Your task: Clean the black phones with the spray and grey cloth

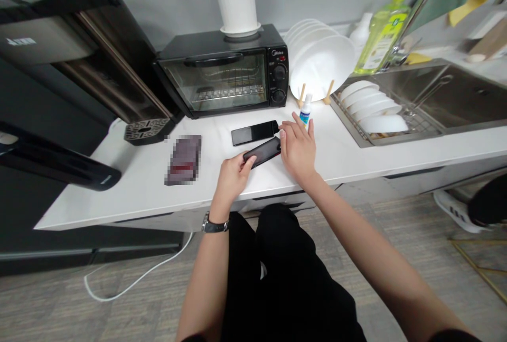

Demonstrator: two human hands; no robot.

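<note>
Your left grip (233, 175) was clamped on one end of a dark slim handset (262, 154); your right grip (298, 147) had fingers spread at its other end, whether pinching you could not tell. The desk (216, 154) ran beneath both, its front edge near your left grip; a loosened thumb could have let the handset slide off it. Beyond the grips lay a second dark device (254, 132), liable to scrapes if you dipped. Smallest, a spray bottle (306, 107), partly hidden behind your right fingers, could have tipped at a forward flick.
</note>
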